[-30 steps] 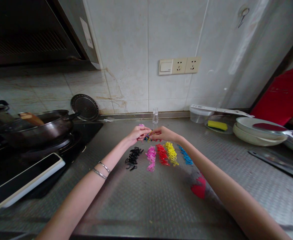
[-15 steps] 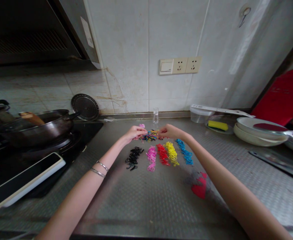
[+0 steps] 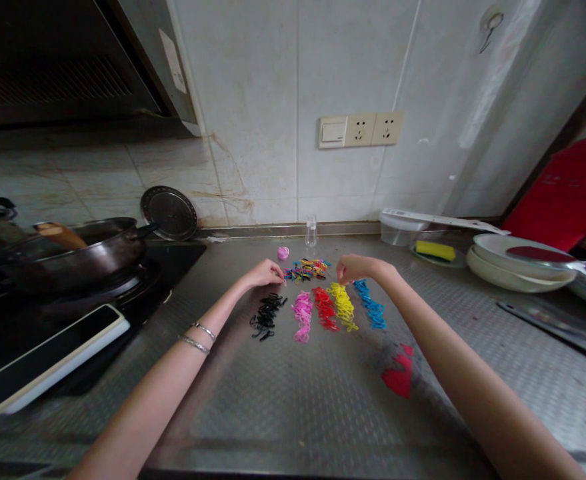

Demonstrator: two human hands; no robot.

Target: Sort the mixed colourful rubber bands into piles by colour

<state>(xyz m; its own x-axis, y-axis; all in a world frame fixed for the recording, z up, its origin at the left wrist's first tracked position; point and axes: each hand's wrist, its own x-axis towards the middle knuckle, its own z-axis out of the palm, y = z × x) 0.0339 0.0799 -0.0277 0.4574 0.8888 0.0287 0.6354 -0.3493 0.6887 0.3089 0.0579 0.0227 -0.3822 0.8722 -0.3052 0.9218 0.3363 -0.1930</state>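
Small looped rubber bands lie on the metal counter, a mixed-colour pile [image 3: 307, 269] at the back and sorted rows in front. The rows are black bands [image 3: 267, 315], pink bands [image 3: 303, 316], red bands [image 3: 325, 309], yellow bands [image 3: 343, 307] and blue bands [image 3: 371, 305]. At the left edge of the pile, my left hand [image 3: 267, 273] pinches what looks like a pinkish rubber band. My right hand [image 3: 357, 268] hovers by the far end of the yellow row, fingers pressed together; whatever they hold is hidden.
Behind the pile sit a pink bundle [image 3: 283, 253] and a small clear bottle [image 3: 311, 231]. A pan [image 3: 73, 257] and a white device [image 3: 53, 367] are at left. Bowls [image 3: 517, 270], a yellow sponge [image 3: 435, 251] and a cleaver-like blade [image 3: 557, 330] are at right.
Both hands have drawn apart from over the pile. My left hand moved slightly left and nearer; my right hand moved right, toward the yellow row. The pile and pink bundle are more exposed.
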